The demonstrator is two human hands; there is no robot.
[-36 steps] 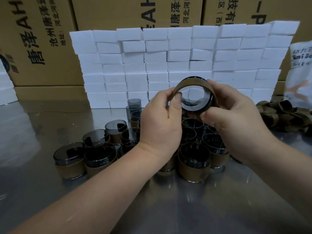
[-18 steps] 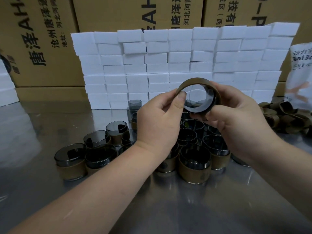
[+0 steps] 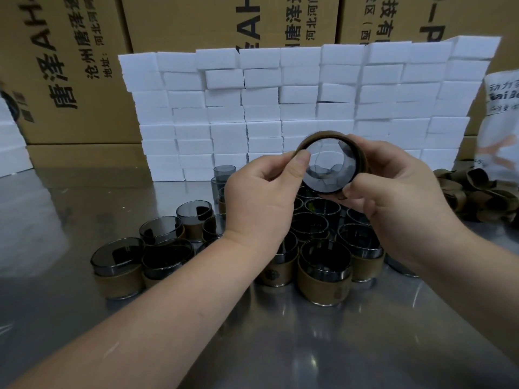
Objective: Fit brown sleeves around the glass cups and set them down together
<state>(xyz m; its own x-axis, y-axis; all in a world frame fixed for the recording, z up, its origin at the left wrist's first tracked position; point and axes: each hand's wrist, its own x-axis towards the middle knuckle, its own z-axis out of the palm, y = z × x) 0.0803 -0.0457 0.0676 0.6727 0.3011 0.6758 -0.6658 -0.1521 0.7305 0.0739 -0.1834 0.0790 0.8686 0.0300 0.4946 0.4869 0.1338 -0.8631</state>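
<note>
1. Now both bare forearms reach in from the bottom corners of the view and meet above the metal table [image 3: 309, 346].
2. Between the hands a glass cup [image 3: 330, 167] of smoky glass is held in the air, well above the table. It is tipped on its side so that one round end faces the camera. Whether that end is the mouth or the base cannot be told.
3. A brown sleeve [image 3: 363, 160] is wrapped round the cup's wall and shows as a band along the top and right of the circle.
4. The left hand [image 3: 258, 203] has its back to the camera. It pinches the cup's left edge, with the thumb laid on the near rim and the forefinger curled behind it. Its other fingers are hidden.
5. The right hand [image 3: 393, 203] grips the cup's right and lower side. Its thumb presses on the lower right of the rim, and its fingers curl round behind the sleeve, mostly out of sight.
6. Directly below, sleeved cups [image 3: 325, 276] stand upright on the table in a tight cluster, touching one another, and more of them spread out to the left.
7. Behind that cluster, just left of the left hand, a few bare cups [image 3: 223, 172] are stacked.
8. At the table's right edge lies a heap of loose sleeves [image 3: 477, 189], near the right hand but apart from it.
9. A wall of white foam blocks [image 3: 280, 108] runs along the back. Printed cardboard boxes [image 3: 196, 21] rise behind it, and a white bag [image 3: 502, 122] stands at the far right.
</note>
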